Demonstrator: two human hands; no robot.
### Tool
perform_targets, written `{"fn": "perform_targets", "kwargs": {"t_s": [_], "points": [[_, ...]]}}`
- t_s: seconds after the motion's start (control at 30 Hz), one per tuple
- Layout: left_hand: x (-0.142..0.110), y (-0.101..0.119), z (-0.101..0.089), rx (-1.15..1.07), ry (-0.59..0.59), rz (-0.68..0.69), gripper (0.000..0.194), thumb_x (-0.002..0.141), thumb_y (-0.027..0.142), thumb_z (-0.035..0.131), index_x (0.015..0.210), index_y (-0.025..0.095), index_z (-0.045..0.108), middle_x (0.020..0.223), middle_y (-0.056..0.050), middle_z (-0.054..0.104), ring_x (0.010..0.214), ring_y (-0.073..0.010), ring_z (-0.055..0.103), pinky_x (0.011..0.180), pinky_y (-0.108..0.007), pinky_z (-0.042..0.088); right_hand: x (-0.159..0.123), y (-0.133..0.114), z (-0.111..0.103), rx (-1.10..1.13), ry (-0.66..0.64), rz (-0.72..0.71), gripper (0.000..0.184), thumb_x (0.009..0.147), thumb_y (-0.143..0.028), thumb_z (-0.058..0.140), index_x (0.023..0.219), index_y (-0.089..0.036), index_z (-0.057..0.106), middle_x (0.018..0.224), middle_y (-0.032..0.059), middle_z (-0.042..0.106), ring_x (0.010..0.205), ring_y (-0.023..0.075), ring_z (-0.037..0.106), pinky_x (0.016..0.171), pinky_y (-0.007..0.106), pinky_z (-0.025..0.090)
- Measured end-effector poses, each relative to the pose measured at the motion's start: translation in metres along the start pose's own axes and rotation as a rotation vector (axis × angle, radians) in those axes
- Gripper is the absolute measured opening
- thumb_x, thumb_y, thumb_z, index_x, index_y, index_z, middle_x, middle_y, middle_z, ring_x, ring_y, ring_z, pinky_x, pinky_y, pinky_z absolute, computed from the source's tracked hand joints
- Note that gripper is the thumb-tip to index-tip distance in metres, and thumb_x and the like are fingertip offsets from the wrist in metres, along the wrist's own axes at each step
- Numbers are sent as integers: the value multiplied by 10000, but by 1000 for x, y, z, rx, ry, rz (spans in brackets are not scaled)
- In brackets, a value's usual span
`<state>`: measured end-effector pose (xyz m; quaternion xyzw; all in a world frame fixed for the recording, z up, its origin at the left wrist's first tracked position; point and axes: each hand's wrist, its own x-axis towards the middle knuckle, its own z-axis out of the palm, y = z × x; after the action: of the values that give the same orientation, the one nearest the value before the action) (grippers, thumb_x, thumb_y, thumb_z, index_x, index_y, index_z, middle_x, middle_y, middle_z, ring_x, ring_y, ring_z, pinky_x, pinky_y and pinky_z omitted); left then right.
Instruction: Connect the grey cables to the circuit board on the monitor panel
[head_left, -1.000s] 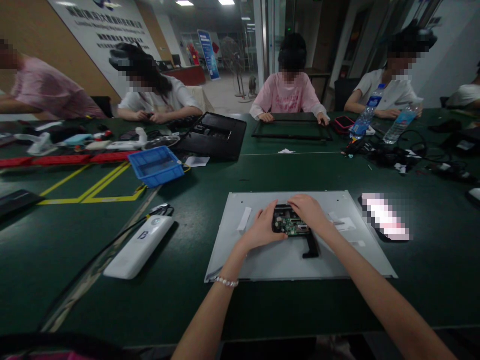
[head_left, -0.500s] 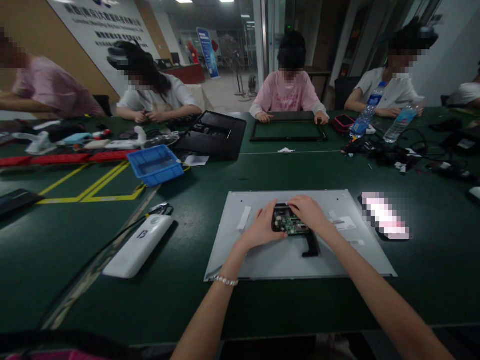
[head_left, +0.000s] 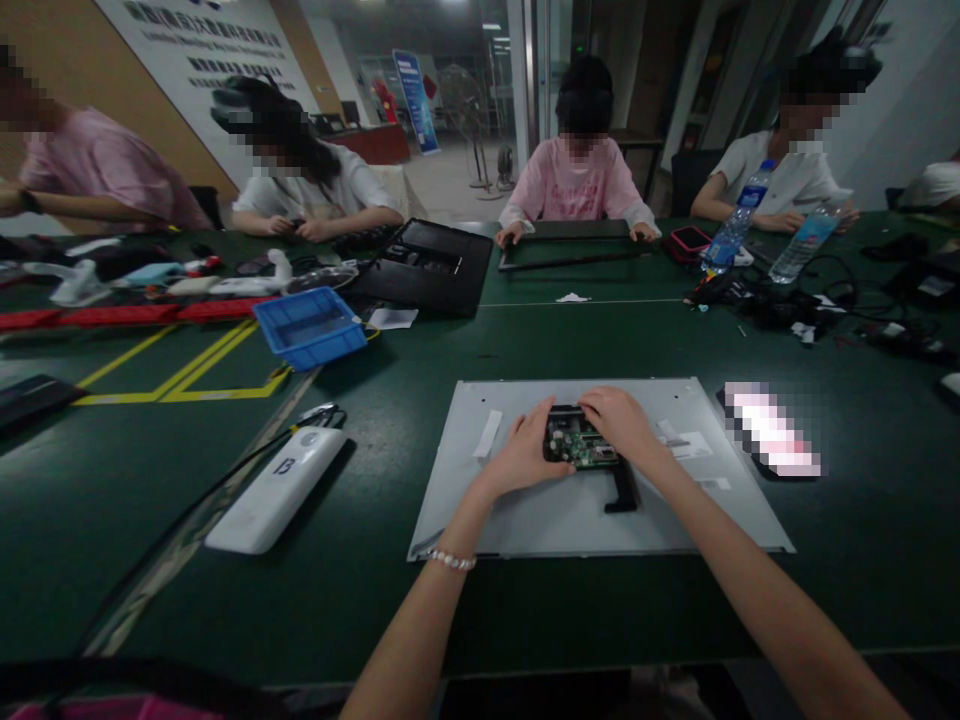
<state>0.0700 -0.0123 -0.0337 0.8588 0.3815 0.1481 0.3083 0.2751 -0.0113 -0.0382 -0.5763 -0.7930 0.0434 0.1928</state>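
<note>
A green circuit board in a black plastic frame [head_left: 585, 446] lies on the back of a grey metal display panel [head_left: 480, 505]. My left hand [head_left: 519, 452] grips the frame's left side, with the thumb along the near edge and the fingers at the far left corner. At the far right edge, my right hand [head_left: 619, 420] has its fingers bent onto the frame and covers part of it. A black arm of the frame juts out toward me below the board. White stickers show on the panel beside my hands.
A phone [head_left: 772, 430] lies right of the panel. To the left are a white power bank [head_left: 277, 490] with a cable and a blue plastic bin [head_left: 309, 330]. Across the table, a person in pink handles a black bezel [head_left: 577, 262]; bottles [head_left: 739, 220] and cables are at the right.
My hands and the board stay almost in place. Across the table, the person in pink has tilted the black bezel down flatter.
</note>
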Motion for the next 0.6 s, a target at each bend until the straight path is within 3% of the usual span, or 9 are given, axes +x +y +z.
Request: {"fn": "perform_targets", "kwargs": {"t_s": [0.13, 0.27, 0.6], "points": [[0, -1, 1, 6, -6, -1, 1021, 670, 437, 635, 1447, 207, 14, 1472, -137, 271, 1359, -337, 219, 1103, -557, 110, 10, -8, 0, 19, 11, 4, 244, 909, -201, 445, 985, -179, 675, 991, 84, 683, 956, 193, 597, 850, 285, 420], [0, -3, 2, 1, -2, 3, 1026, 672, 460, 652, 1447, 214, 26, 1492, -126, 233, 1370, -324, 197, 1114, -533, 103, 17, -18, 4, 3, -63, -27, 227, 898, -190, 459, 954, -178, 679, 950, 81, 686, 919, 198, 603, 827, 284, 423], [0, -2, 1, -18, 9, 12, 1044, 661, 448, 677, 1448, 217, 30, 1492, -122, 230, 1370, -313, 202, 1120, -512, 111, 14, -17, 4, 73, -74, -38, 267, 857, -139, 458, 1048, -165, 643, 1033, 85, 664, 977, 185, 578, 883, 290, 415]]}}
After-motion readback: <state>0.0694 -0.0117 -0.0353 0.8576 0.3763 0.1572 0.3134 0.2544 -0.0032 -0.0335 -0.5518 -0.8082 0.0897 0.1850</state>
